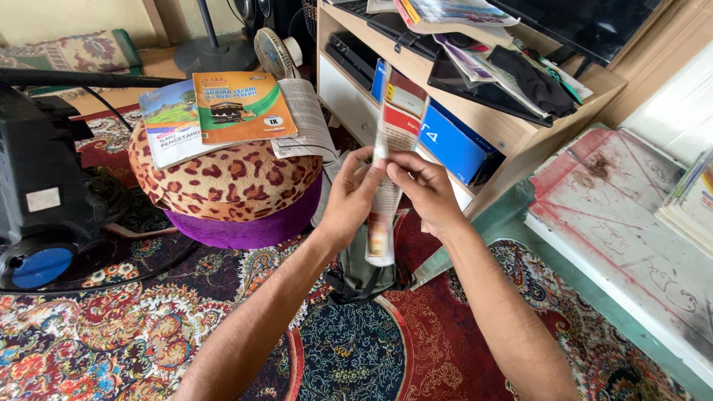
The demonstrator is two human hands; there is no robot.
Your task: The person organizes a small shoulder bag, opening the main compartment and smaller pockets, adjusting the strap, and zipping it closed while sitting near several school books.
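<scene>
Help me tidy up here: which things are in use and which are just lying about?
In use: thin book, held edge-on by left hand and right hand; grey bag below.
Lying about: books on the leopard cushion, fan, blue box.

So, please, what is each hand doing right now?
Left hand: closed on the booklet.
Right hand: closed on the same booklet.
</scene>
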